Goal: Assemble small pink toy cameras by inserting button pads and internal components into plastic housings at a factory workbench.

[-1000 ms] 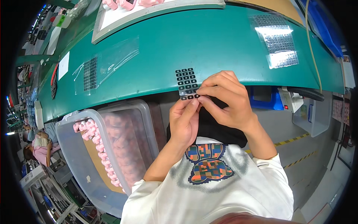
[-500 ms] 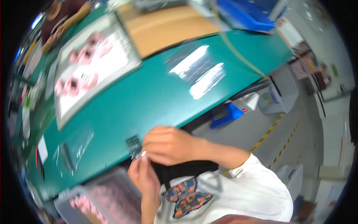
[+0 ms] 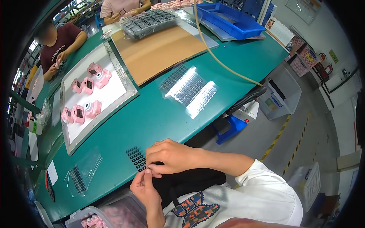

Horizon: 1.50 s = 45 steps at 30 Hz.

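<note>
A clear sheet of small black square stickers (image 3: 135, 157) sticks out beyond my fingertips, over the near edge of the green table. My left hand (image 3: 146, 188) pinches its near corner between thumb and fingers. Curled over the same corner, my right hand (image 3: 167, 155) has its fingertips closed against my left thumb. Whatever sits between the right fingertips is too small and covered to make out. Further along the table lie more sticker sheets (image 3: 186, 89) in shiny film. To the left, a clear bag (image 3: 78, 178) holds another such sheet.
Pink toy cameras (image 3: 78, 114) stand on a white, grey-rimmed tray (image 3: 131, 93). Brown cardboard (image 3: 159, 53) carries a wrapped stack of black frames (image 3: 148, 22). A blue bin (image 3: 232, 22) and yellowish hose (image 3: 224, 68) are at the far right. Two people work across the table. Below me is a plastic box (image 3: 89, 212) with pink parts.
The view has shifted and become sharper. My hands stay together at the sticker sheet, a little lower in the picture, with the right fingers more bent.
</note>
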Motion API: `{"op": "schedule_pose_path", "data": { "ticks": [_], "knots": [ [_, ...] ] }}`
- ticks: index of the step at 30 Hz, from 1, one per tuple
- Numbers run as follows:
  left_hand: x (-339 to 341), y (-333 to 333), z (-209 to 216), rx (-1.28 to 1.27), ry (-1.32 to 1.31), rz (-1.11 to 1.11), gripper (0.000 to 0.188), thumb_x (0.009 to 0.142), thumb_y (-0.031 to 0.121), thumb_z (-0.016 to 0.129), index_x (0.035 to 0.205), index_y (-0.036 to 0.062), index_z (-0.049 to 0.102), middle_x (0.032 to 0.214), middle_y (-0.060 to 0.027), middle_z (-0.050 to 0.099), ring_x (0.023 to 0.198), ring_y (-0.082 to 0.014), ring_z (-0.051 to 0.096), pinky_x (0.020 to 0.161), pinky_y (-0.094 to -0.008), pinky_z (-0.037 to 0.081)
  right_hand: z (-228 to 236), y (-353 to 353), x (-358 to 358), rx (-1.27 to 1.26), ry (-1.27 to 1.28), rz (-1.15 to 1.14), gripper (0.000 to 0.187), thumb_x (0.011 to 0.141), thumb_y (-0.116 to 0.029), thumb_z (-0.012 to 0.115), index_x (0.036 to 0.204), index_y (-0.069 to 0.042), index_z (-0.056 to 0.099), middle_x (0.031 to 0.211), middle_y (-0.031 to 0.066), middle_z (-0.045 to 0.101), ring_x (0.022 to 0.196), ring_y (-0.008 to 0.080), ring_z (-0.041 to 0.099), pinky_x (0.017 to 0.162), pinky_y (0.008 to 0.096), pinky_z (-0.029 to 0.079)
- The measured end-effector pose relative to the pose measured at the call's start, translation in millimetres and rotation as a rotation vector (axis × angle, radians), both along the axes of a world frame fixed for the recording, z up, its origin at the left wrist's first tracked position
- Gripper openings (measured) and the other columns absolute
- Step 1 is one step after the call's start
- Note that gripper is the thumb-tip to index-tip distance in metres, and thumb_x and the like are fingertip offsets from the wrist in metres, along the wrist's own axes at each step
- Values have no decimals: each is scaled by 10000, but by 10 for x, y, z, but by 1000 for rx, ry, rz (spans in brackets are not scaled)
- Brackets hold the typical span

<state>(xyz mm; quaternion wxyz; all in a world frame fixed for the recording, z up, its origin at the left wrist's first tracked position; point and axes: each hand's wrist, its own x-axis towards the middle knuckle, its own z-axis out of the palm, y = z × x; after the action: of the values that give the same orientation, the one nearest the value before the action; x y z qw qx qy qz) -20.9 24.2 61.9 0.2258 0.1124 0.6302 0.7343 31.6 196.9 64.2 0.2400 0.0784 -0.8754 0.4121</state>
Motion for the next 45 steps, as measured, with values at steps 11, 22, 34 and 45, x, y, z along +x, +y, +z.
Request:
{"op": "schedule_pose_path", "data": {
  "ticks": [11, 22, 34, 45],
  "knots": [
    [-284, 65, 80, 72, -237, -127, 398, 1042, 88, 550, 1405, -51, 464, 1033, -201, 698, 730, -193, 661, 570, -242, 495, 106, 84, -45, -90, 83, -187, 149, 713, 95, 721, 812, -13, 689, 880, 64, 716, 748, 199, 633, 690, 286, 499],
    [-231, -128, 391, -449, 586, -154, 358, 918, 64, 711, 1262, -12, 654, 1238, -119, 628, 892, -177, 615, 706, -277, 469, 161, -38, -44, 184, 406, -267, 166, 714, 67, 748, 826, -46, 699, 901, 58, 714, 762, 190, 639, 696, 304, 483],
    [-56, -100, 40, 673, -323, -354, 281, 911, -36, 649, 1187, -25, 702, 1282, -163, 638, 1113, -264, 594, 1003, -366, 450, 265, -222, 78, 396, 613, -181, 159, 740, 0, 770, 861, -98, 743, 936, 61, 722, 779, 175, 652, 727, 338, 456],
    [-79, -179, 45, 753, -452, -478, 271, 850, -44, 706, 1117, -21, 744, 1200, -207, 673, 1108, -280, 600, 987, -376, 467, 381, -237, 50, 70, 448, -42, 198, 680, -30, 755, 840, -146, 763, 945, 47, 719, 791, 177, 615, 873, 438, 428]
  ]
}}
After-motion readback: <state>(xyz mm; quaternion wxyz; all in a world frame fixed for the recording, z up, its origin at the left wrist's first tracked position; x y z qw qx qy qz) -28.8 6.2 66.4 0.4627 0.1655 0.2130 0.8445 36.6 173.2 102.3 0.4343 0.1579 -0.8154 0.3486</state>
